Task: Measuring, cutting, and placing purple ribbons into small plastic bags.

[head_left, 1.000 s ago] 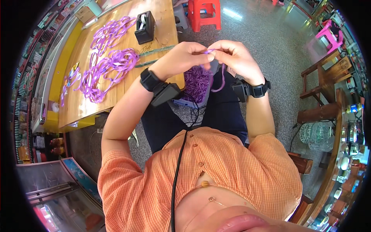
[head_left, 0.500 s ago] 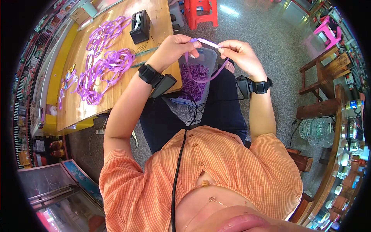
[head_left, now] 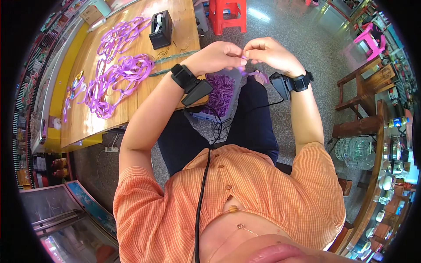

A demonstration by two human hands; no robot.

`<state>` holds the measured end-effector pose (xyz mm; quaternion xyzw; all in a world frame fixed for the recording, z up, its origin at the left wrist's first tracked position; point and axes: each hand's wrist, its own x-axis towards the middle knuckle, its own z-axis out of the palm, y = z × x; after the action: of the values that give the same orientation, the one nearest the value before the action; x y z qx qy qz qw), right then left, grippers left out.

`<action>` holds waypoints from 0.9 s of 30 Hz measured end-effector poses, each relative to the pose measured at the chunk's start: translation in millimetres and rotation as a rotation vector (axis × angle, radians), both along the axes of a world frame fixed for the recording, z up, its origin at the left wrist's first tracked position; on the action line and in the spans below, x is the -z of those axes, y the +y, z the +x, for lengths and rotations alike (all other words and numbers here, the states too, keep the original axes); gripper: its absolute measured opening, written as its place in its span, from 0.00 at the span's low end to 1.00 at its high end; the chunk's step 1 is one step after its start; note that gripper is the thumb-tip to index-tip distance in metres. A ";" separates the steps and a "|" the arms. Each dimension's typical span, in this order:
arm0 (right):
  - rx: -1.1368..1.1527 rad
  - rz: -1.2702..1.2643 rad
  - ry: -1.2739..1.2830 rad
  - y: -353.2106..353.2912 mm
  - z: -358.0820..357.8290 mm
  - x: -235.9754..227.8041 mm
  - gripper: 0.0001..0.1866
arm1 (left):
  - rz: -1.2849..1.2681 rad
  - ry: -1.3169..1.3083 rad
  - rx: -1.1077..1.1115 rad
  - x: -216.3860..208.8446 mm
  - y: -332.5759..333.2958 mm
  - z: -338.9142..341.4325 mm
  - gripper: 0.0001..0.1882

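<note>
Fingertip to fingertip, my left hand (head_left: 219, 57) and my right hand (head_left: 272, 55) meet above a clear plastic bin (head_left: 239, 83). Both are closed in a pinch on a purple ribbon (head_left: 258, 76); a short part of it hangs out below the fingers, blurred, and the rest is hidden by the hands. Many small purple pieces (head_left: 220, 93) fill the bin between my knees. To the left, a tangled heap of purple ribbon loops (head_left: 127, 72) lies on the wooden table (head_left: 144, 98).
A black tape dispenser (head_left: 161, 30) stands on the table, near green cords (head_left: 177, 57) that run toward my left forearm. A red plastic stool (head_left: 228, 15) is beyond the bin. To the right are a wooden chair (head_left: 364, 90) and a large clear bottle (head_left: 355, 151).
My hands have come together from being apart, the left moving right. The ribbon stretched between them as a wide loop is now bunched at the fingertips.
</note>
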<state>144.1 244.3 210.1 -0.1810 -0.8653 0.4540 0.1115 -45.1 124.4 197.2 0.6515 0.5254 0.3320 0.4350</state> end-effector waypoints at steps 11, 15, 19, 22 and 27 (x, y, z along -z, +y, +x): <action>0.162 0.241 0.104 7.4 -5.6 34.3 0.10 | 0.044 0.018 -0.273 11.6 3.2 -7.0 0.13; 0.219 0.411 0.115 7.0 -8.4 34.7 0.11 | 0.087 0.112 -0.262 11.3 -1.6 -6.4 0.14; 0.155 0.492 0.134 15.0 -20.8 40.2 0.12 | 0.391 0.239 -0.499 13.3 -1.8 -32.6 0.14; 0.027 0.523 0.206 21.0 -34.4 47.6 0.13 | 0.301 0.052 -0.588 6.6 -1.4 -51.4 0.14; -0.032 0.319 0.265 42.9 -70.4 75.0 0.14 | 0.371 0.062 -0.609 11.8 1.1 -65.9 0.14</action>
<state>73.7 287.2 135.1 -0.0860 -0.9067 0.3327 0.2447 -111.0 125.6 185.4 0.5427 0.6392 0.5162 0.1742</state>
